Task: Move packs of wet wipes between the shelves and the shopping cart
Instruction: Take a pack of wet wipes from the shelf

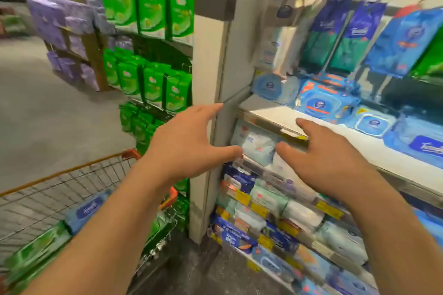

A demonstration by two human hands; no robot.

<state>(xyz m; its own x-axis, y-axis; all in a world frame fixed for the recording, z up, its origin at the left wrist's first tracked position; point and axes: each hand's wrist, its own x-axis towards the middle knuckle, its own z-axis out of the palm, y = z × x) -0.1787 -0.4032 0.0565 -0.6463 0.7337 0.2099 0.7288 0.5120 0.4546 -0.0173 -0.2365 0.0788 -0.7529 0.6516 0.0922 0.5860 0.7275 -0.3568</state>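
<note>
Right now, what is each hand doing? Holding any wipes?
Left hand: open, fingers spread, holding nothing.
Right hand: open, fingers spread, holding nothing, in front of the pale blue pack on the shelf.

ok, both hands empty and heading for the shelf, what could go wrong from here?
1. The pale blue pack between the left hand and right hand sits tight under the shelf edge, so it may snag when pulled.
2. Packs on the lower shelves overhang their rails; a brushing forearm might knock one off.
3. The cart sits far left, so a blind drop may miss.
</note>
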